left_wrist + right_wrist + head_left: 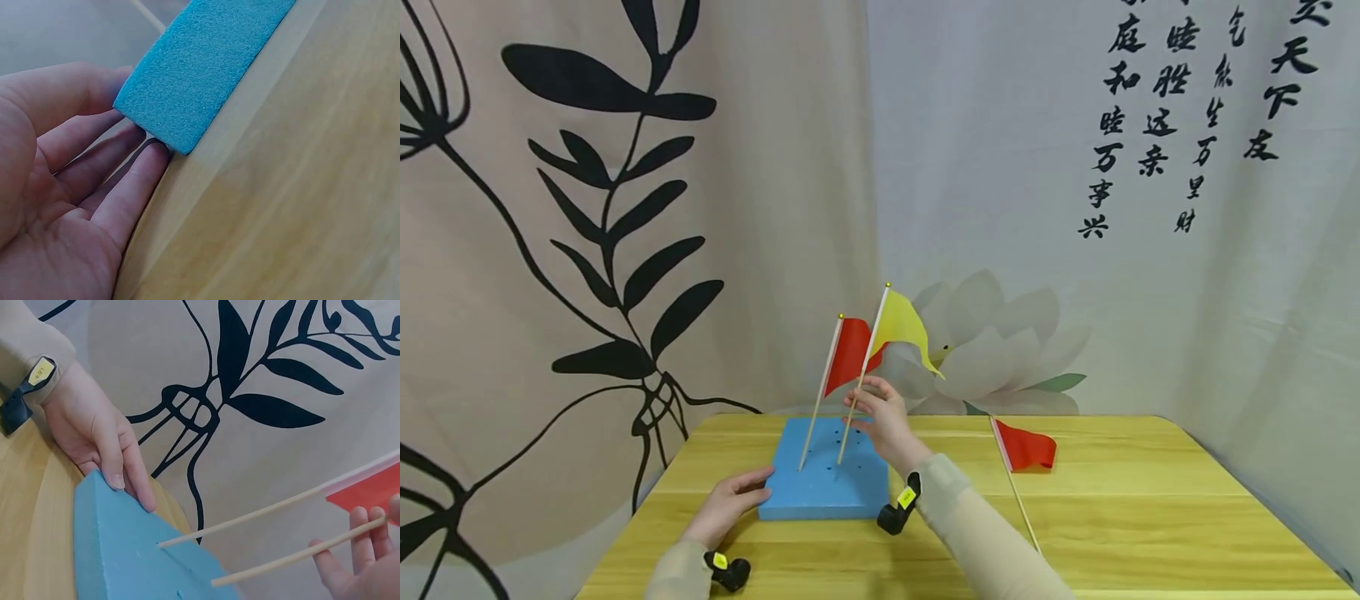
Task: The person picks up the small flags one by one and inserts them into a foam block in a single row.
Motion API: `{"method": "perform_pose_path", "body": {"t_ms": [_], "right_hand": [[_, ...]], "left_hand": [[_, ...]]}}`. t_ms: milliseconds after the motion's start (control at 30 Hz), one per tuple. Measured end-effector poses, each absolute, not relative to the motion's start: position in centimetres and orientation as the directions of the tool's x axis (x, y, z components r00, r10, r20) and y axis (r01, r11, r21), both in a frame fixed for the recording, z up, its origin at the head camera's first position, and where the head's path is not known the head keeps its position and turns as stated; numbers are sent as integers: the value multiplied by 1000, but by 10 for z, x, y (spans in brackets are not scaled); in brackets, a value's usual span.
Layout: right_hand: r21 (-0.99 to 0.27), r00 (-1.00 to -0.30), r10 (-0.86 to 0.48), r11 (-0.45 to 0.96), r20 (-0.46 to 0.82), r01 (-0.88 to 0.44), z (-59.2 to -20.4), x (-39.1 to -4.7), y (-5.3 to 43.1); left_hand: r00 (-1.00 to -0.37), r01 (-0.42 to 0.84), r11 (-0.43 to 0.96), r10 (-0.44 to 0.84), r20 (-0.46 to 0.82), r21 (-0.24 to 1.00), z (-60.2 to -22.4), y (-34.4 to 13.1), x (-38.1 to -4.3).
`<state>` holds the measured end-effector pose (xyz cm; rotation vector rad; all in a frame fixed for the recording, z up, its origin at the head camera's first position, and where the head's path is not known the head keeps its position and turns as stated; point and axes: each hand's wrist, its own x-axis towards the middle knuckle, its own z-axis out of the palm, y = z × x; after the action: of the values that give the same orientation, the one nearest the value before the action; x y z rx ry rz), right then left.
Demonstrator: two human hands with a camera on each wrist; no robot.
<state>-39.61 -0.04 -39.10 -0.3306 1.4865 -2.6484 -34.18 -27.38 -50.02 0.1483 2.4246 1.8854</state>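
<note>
A blue foam block [805,497] with small holes lies on the wooden table. A red flag [847,354] stands tilted in it, its stick in a hole. With its fingertips my right hand [883,421] holds the stick of a yellow flag [901,323] over the block. That stick's lower end [219,582] is at the foam; I cannot tell whether it is in a hole. My left hand [726,502] touches the block's left edge with fairly straight fingers. In the left wrist view, its fingers [140,187] meet the corner of the foam [194,75].
Another red flag [1030,448] lies on the table [1120,517] to the right of my right forearm. A printed curtain [790,208] hangs behind the table. Both wrists wear small black cameras [730,573].
</note>
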Motion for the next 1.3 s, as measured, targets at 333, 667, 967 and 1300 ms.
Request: {"method": "perform_pose_path", "body": {"t_ms": [333,667,967,1300], "right_hand": [[-854,-978,-158,-519,139,-37,-402,-407,-9],[-862,-976,-162,-504,143,-43,-414,-412,-20],[-873,-976,-166,-485,142,-44,-423,-416,-27],[-876,-979,-163,-481,124,-31,-433,-413,-31]], "left_hand": [[-995,25,251,103,-1,968,-498,-271,-339],[-995,14,240,98,-9,971,-499,-271,-339],[-994,16,228,107,-9,973,-498,-273,-339],[-994,22,232,106,-2,973,-498,-272,-338]]}}
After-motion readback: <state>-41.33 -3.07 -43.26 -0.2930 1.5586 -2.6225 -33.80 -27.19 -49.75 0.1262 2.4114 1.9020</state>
